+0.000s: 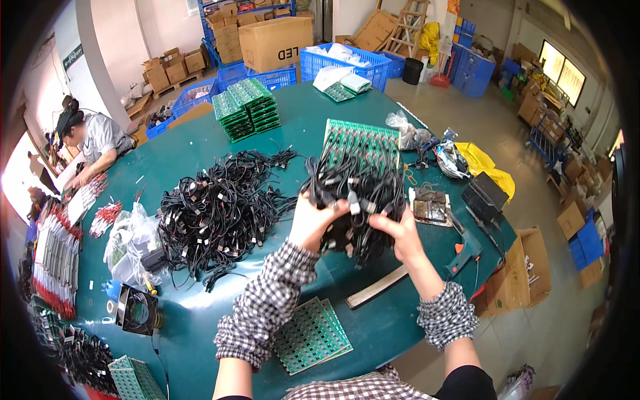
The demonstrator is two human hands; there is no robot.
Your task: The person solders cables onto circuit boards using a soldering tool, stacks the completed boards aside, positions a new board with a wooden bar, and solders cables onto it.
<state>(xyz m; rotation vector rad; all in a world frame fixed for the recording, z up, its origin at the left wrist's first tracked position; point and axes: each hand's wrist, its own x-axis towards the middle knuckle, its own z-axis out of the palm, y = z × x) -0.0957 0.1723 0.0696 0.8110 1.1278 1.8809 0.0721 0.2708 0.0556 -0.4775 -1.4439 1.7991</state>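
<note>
My left hand [316,223] and my right hand [400,235] are both closed around a thick bundle of black cables [353,183], one from each side, with the thumbs toward the middle. Light-coloured plugs show among the cables. The bundle's far end meets a green circuit board panel [363,137], where many cable ends lie across the rows. To the left spreads a large tangled pile of black cables [220,213] on the green table [200,340]. Closer to me, bare green circuit board panels [312,337] lie below my wrists.
Stacked circuit boards [247,110] stand at the far side. A pale flat strip [377,287] and a green-handled tool [465,253] lie right. A small fan [138,311] and plastic bag [132,243] are left. Another person [100,143] works at the left edge. A cardboard box [517,280] stands beyond the right edge.
</note>
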